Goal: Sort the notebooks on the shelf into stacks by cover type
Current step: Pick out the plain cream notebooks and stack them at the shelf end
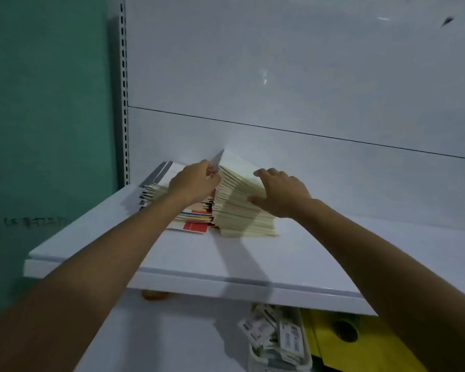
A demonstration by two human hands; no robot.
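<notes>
Three piles: the notebooks (227,216) sat at the back left of the white shelf (226,259), touching one another. A tall cream stack (242,210) stood on the right, a low red-covered pile (196,225) lay in front in the middle, and a fanned grey-edged pile (155,181) lay on the left beside the slotted upright (124,103).
Left hand: the left hand (192,183) lay over the middle pile, its fingers (206,167) curled together and pinching a thin cover (217,161) that stood tilted up against the cream stack's left edge.
Right hand: the right hand (279,193) rested flat on the sloping top of the cream stack, fingers straight and slightly apart, gripping nothing.
Step in hand: it looked like one notebook was being picked out at the seam between two piles while the other hand steadied the tall stack.
Progress: partway by the look of it, since piles existed but were ragged and overlapping.
Next move: the pinched notebook had to be drawn clear without dragging its neighbours, its cover checked, and the notebook laid squarely on the matching pile.
Risk: the cream stack leaned and could slide if the flat hand lifted too soon.
Cover type: what the pinched cover looked like could not be told.
Below the shelf: a bin (304,355) of labelled packets showed.
</notes>
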